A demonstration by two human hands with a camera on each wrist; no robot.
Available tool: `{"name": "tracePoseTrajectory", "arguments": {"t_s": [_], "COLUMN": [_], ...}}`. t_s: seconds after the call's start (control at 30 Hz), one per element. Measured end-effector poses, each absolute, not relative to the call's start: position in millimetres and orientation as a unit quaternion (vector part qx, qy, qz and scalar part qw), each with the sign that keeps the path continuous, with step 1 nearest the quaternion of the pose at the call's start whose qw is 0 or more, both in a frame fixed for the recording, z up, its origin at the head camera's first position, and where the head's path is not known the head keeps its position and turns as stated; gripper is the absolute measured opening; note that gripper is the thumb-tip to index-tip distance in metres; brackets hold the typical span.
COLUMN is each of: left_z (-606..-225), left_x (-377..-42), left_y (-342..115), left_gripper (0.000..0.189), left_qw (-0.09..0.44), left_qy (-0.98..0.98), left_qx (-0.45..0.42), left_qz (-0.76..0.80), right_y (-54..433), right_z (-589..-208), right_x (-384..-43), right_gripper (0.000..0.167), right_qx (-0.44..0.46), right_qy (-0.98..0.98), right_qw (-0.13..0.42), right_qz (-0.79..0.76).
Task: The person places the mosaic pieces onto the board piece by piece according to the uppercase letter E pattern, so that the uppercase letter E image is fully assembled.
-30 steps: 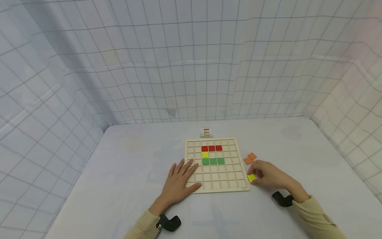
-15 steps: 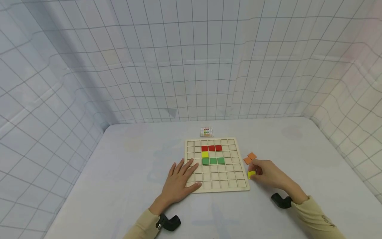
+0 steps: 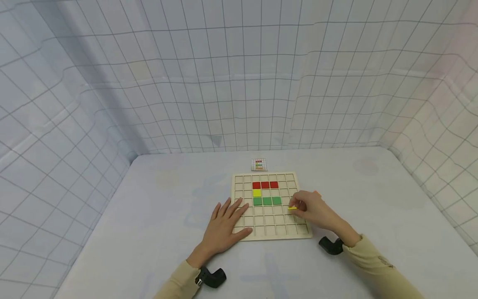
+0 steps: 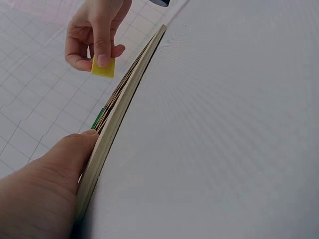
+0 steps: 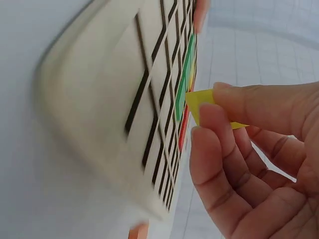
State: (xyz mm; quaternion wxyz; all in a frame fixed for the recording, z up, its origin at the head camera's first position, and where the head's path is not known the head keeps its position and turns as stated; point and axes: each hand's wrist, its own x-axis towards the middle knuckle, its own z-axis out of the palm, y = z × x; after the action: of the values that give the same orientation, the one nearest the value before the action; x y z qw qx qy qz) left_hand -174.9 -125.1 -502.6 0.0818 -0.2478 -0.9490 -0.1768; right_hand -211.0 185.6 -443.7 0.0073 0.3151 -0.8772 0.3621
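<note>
My right hand (image 3: pixel 311 209) pinches a yellow square tile (image 5: pixel 202 102) between thumb and fingers, over the right part of a pale wooden grid board (image 3: pixel 269 231). In the left wrist view a gap shows between that tile and the board. My left hand (image 3: pixel 224 228) lies spread on the board's left side, its thumb on the near left edge. Three red tiles (image 3: pixel 265 185) form a row on the board. Below their left end lies another yellow tile (image 3: pixel 257 193), and under it come three green tiles (image 3: pixel 267 201).
A small card (image 3: pixel 259 165) with a printed coloured grid lies behind the board. An orange tile (image 3: pixel 317 193) peeks out past the right hand, which hides the area beside it. White sheets with grid lines (image 3: pixel 239 83) hang round the white tabletop (image 3: pixel 168 199).
My right hand has lifted the yellow tile from the table right of the board and carried it left over the board. The left hand stays where it was.
</note>
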Motion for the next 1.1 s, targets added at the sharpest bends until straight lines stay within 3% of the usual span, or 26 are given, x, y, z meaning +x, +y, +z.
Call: {"name": "tracePoseTrajectory", "arguments": {"t_s": [0.3, 0.63, 1.1], "left_z": [-501, -501, -501], "left_x": [-174, -174, -173], "left_y": [-123, -124, -124], "left_gripper": [0.072, 0.072, 0.071], "left_qw": [0.082, 0.081, 0.082], "left_qy": [-0.947, -0.949, -0.95], "left_qx": [-0.251, -0.245, -0.245], "left_qz": [-0.182, -0.179, -0.177], "right_y": [139, 107, 99], "right_z": [-449, -450, -445], "right_x": [-219, -227, -223], "right_gripper": [0.014, 0.01, 0.008], "right_qx": [0.326, 0.325, 0.294], "right_qy": [-0.868, -0.873, -0.916], "right_qw": [-0.041, -0.029, -0.025], "right_qz": [0.374, 0.364, 0.271]}}
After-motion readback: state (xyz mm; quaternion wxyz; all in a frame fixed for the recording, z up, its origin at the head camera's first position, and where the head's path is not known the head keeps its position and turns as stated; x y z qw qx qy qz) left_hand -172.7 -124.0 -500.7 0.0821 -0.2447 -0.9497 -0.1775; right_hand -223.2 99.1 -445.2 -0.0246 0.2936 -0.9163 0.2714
